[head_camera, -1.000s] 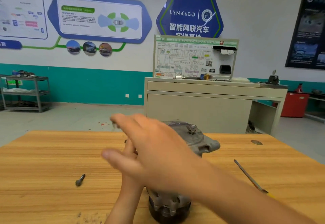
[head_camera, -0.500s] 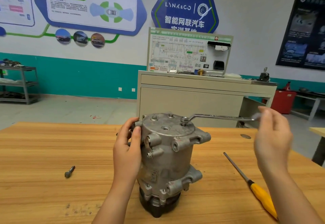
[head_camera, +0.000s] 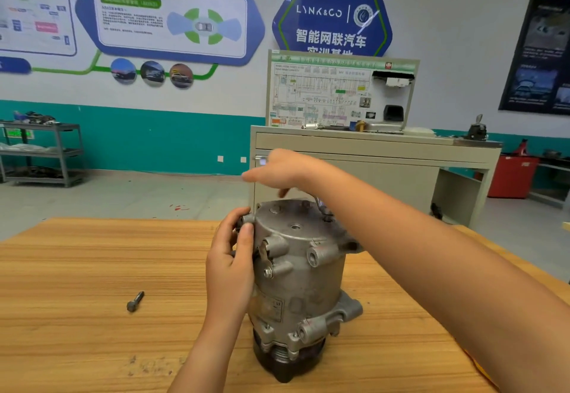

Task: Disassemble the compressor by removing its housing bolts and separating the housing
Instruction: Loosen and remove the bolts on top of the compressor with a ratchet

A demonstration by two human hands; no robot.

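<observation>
On the table (head_camera: pixel 77 269), left hand (head_camera: pixel 231 269) grips the compressor (head_camera: pixel 302 269), right hand (head_camera: pixel 287 170) holds a wrench (head_camera: pixel 320 206) on its top.

In the upper middle of the frame, a blue hexagonal wall sign (head_camera: pixel 331 10) reads "LYNK&CO" in white, with "智能网联汽车" beneath it. A third line is half hidden by the diagram board (head_camera: pixel 339 93) below. Print on that board, the wall panel (head_camera: pixel 172 19) at upper left and the dark poster (head_camera: pixel 539 47) at right is too small or blurred to read.
</observation>
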